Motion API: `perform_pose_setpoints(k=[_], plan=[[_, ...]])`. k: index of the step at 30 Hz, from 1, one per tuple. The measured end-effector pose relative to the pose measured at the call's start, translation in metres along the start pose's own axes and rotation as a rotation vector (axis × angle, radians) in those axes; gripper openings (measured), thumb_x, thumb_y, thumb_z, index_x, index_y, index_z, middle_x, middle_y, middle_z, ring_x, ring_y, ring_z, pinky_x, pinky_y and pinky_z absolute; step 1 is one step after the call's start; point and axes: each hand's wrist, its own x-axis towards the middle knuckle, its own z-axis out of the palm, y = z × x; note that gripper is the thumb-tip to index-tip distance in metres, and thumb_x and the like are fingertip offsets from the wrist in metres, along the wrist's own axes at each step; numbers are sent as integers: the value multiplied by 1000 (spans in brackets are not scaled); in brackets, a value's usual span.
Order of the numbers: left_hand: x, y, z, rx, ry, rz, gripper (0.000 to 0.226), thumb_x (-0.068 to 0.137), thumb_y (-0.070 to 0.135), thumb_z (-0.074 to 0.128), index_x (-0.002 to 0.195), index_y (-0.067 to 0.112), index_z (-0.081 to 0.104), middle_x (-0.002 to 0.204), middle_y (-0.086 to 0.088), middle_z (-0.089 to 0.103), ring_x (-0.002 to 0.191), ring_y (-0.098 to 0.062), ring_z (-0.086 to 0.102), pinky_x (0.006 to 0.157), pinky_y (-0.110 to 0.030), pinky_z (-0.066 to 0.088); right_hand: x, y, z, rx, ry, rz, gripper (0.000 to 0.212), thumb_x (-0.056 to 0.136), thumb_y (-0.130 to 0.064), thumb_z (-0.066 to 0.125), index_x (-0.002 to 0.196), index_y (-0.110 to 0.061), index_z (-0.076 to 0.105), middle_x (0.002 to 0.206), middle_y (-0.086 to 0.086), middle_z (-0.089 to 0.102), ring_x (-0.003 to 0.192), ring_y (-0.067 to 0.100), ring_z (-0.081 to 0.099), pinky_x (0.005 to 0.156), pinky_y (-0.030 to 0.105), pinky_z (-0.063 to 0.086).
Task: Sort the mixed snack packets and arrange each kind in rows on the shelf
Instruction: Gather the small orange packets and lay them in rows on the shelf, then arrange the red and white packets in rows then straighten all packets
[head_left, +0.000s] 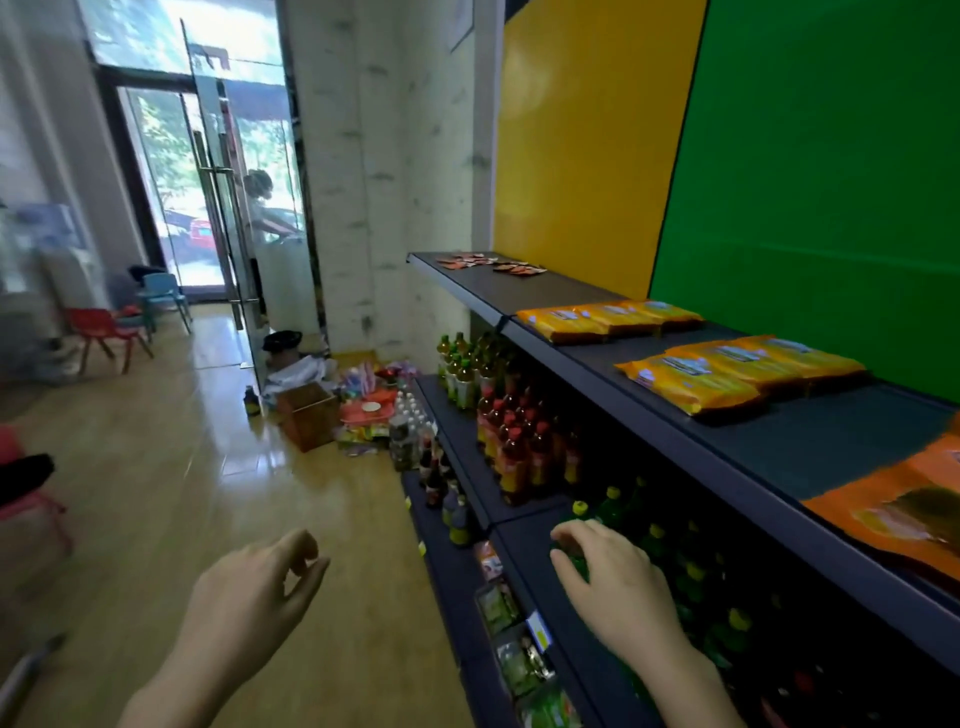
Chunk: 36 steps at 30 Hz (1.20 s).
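Note:
On the dark top shelf (810, 441) lie two rows of orange-yellow snack packets: a far row (610, 319) and a nearer row (737, 371). Small red packets (491, 262) are scattered at the shelf's far end. A large orange packet (904, 509) lies at the near right edge. My left hand (254, 597) hovers over the floor, fingers loosely curled, holding nothing. My right hand (618, 582) reaches over the middle shelf, its fingers curled around a green bottle (574, 556) with a yellow cap; how firm the grip is stays unclear.
Lower shelves hold rows of red-capped bottles (524, 452) and green bottles (696, 571). On the floor by the pillar sit a brown cardboard box (309, 415) and a heap of coloured packets (371, 410). Small chairs (104, 332) and a glass door (223, 208) stand at the far left.

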Motion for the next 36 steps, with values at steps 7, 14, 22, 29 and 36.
perform_pose_setpoints(k=[7, 14, 22, 29, 36], plan=[[105, -51, 24, 44, 92, -90, 14, 79, 39, 66, 74, 28, 59, 61, 15, 51, 56, -14, 58, 43, -19, 32, 142, -22, 33, 40, 1, -62, 30, 96, -42, 39, 123, -33, 49, 123, -17, 53, 110, 7, 53, 82, 24, 47], [199, -82, 49, 37, 78, -137, 12, 81, 43, 62, 79, 31, 59, 62, 15, 56, 54, -5, 50, 42, -13, 28, 247, -46, 67, 21, -53, -76, 28, 97, -42, 37, 121, -34, 49, 121, -19, 53, 111, 5, 51, 78, 21, 42], [351, -159, 108, 47, -66, -92, 22, 86, 56, 42, 99, 39, 49, 85, 19, 62, 79, -1, 62, 62, -15, 48, 377, -73, 114, 25, -37, 12, 25, 95, -43, 41, 115, -35, 52, 108, -19, 57, 100, 2, 55, 80, 20, 47], [511, -226, 111, 4, -50, -31, 14, 85, 54, 47, 89, 41, 45, 82, 18, 62, 73, -2, 61, 55, -12, 42, 509, -125, 131, 22, 77, 67, 25, 94, -43, 42, 115, -35, 54, 111, -19, 56, 103, 3, 55, 83, 20, 45], [635, -242, 118, -29, 8, 124, 14, 82, 44, 58, 86, 31, 59, 69, 13, 62, 60, -7, 58, 46, -15, 37, 606, -139, 103, -41, 236, 131, 25, 94, -40, 45, 114, -32, 57, 110, -19, 59, 103, 5, 56, 86, 27, 49]])
